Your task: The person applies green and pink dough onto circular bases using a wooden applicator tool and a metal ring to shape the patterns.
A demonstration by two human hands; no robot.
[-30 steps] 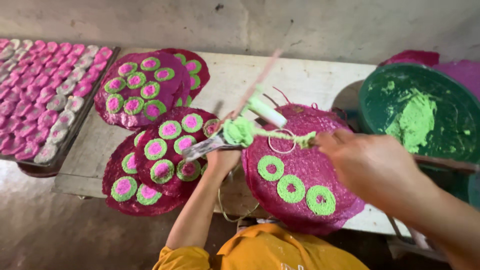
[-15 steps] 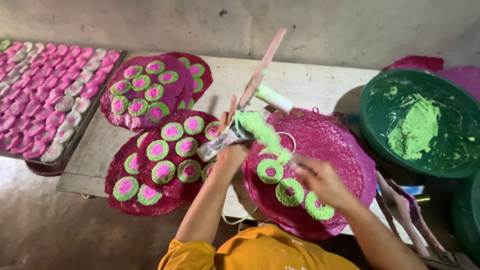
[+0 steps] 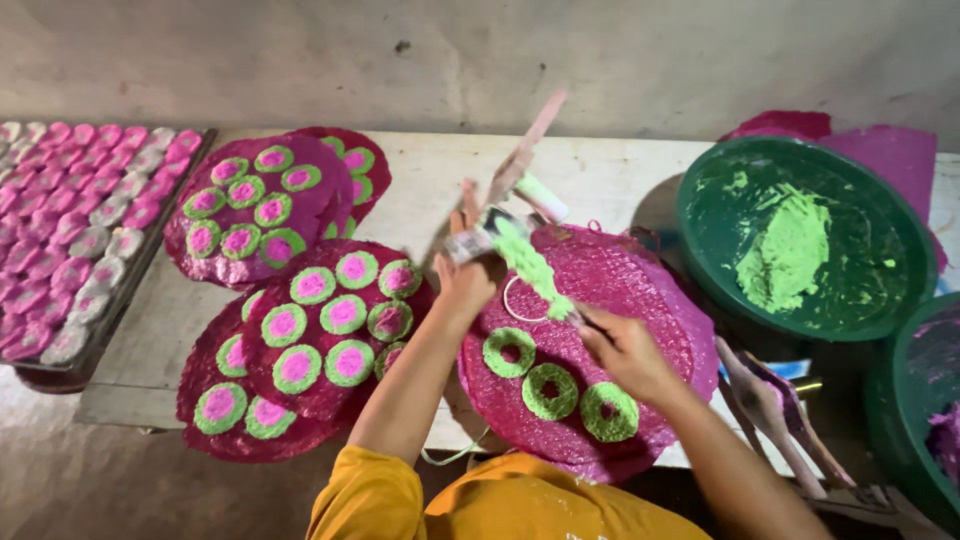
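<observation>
Overhead, left hand [image 3: 463, 285] gripping a press [image 3: 497, 222], right hand's fingers [image 3: 590, 325] pinching its green strand [image 3: 530, 265] over a pink mat [image 3: 600, 350]; fragile, likely to snap or smear rings [image 3: 508, 352].

The tray of pink and white pieces [image 3: 70, 230] is cut off by the left edge, and a second green basin [image 3: 925, 420] by the right. The tool [image 3: 520, 190] raised by the left hand [image 3: 465, 285] is blurred, its make indistinct. The right hand's [image 3: 625, 350] fingertips are hidden under the green strands [image 3: 530, 265].
</observation>
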